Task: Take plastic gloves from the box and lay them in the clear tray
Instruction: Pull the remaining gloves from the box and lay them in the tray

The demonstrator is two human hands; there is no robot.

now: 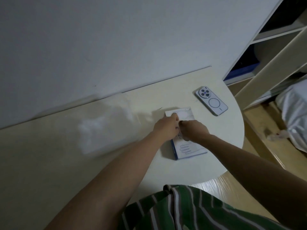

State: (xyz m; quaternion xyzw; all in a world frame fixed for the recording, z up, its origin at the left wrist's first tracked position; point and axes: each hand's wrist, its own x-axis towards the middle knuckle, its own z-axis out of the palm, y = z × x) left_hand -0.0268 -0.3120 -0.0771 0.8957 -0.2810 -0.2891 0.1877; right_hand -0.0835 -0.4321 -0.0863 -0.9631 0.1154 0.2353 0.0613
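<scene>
Left hand [165, 127], right hand [195, 130] over box [191, 150], grip unclear; phone [211, 100] beyond, clear tray [106, 128] left.

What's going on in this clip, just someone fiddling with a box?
A person is working at a glove box lying flat on the white table. The left hand holds the box, while the right hand is curled at its opening and seems to pinch a plastic glove. The clear tray sits to the left, blurred, with something pale in it. A phone lies face down beyond the box.
</scene>
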